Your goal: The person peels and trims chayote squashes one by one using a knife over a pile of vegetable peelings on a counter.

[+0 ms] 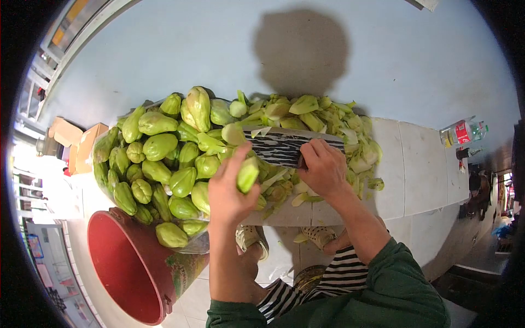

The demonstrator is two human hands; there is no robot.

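My left hand [232,188] is closed round a green piece of chayote [248,175], beside the pile of whole chayotes [160,146]. My right hand [322,164] grips the dark handle of a wide knife [276,147], whose blade has a black and silver streaked pattern and points left, towards my left hand. Cut chayote pieces and peelings [306,112] lie behind and to the right of the blade. Part of the handle is hidden by my right fingers.
A red bucket [128,262] stands at the lower left, below the tiled ledge [388,164]. A plastic bottle [464,133] lies at the ledge's right end. An open cardboard box [87,145] is at the far left. A pale wall rises behind.
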